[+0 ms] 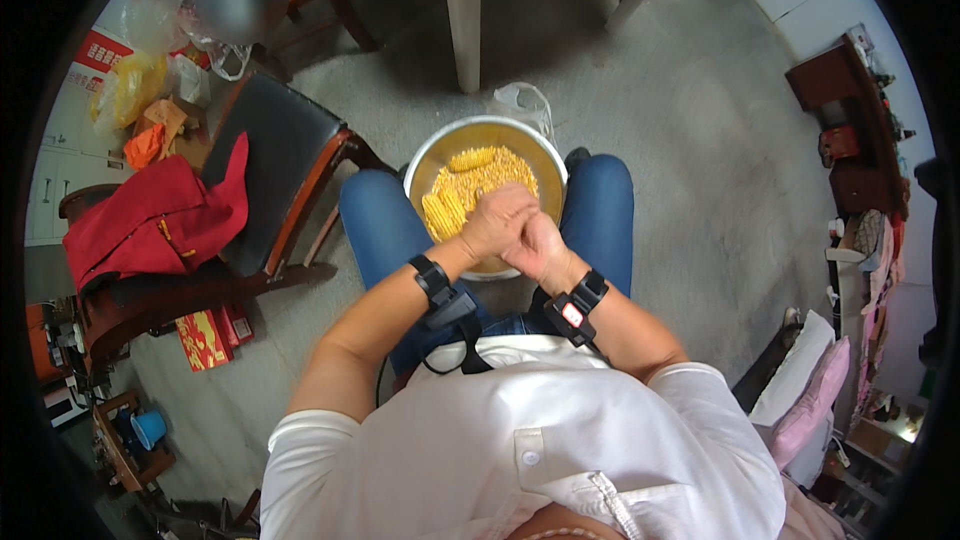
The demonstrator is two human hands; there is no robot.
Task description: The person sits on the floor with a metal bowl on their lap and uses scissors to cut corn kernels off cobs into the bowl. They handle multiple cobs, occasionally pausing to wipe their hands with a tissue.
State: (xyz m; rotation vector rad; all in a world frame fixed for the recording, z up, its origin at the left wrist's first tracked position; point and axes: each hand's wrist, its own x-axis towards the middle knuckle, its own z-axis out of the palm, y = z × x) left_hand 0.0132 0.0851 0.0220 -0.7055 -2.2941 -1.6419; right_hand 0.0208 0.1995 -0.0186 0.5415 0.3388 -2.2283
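Observation:
A round metal basin (426, 146) stands on the floor between my knees. Loose yellow corn kernels (504, 165) fill its bottom. One corn cob (472, 159) lies on them at the far side, and more dried cobs (444, 214) rest at the left, beside my hand. My left hand (498, 219) and my right hand (541, 244) meet over the near right part of the basin, fingers curled and pressed together. Whatever may be between them is hidden by the fingers and the backs of the hands.
A chair with a black seat (281, 116) and a red garment (161, 221) is at my left. Beyond the basin are a clear plastic bag (521, 106) and a pale table leg (465, 37). Pink and white cushions (814, 397) lie at the lower right.

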